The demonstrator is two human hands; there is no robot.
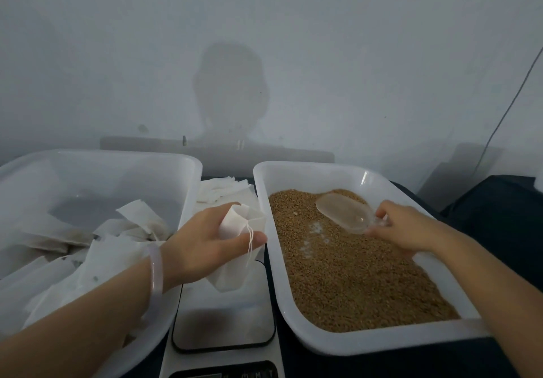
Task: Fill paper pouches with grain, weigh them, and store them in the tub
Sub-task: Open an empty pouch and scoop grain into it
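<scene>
White plastic forms the left tub (117, 154), which holds a loose heap of paper pouches (117, 230), crumpled and piled toward its near side. Over that tub's right rim reaches the left hand (199, 242), a pale bracelet (155, 271) on its wrist. Its fingers (232, 210) and thumb are curled round the top of one pouch (235, 260), gripping it. The pouch hangs down over the far end of the scale (229, 327), and its string (250, 242) dangles across the thumb. How much is in this pouch I cannot tell.

The scale sits on the desk (499, 216) between the two tubs, its display at the near edge. Just beyond it lies a stack (223, 189) of flat pouches.

The right tub (323, 345), also white, holds a layer of brown grain (352, 274), thin enough in one patch near the middle for the white bottom to show. A clear scoop (343, 213) lies on the grain at the far end, bowl pointing far-left. The right hand (408, 227) pinches its handle between thumb and curled fingers, forearm crossing the tub's right rim.

A thin cable (505, 113) runs down the wall (323, 54) at far right.
</scene>
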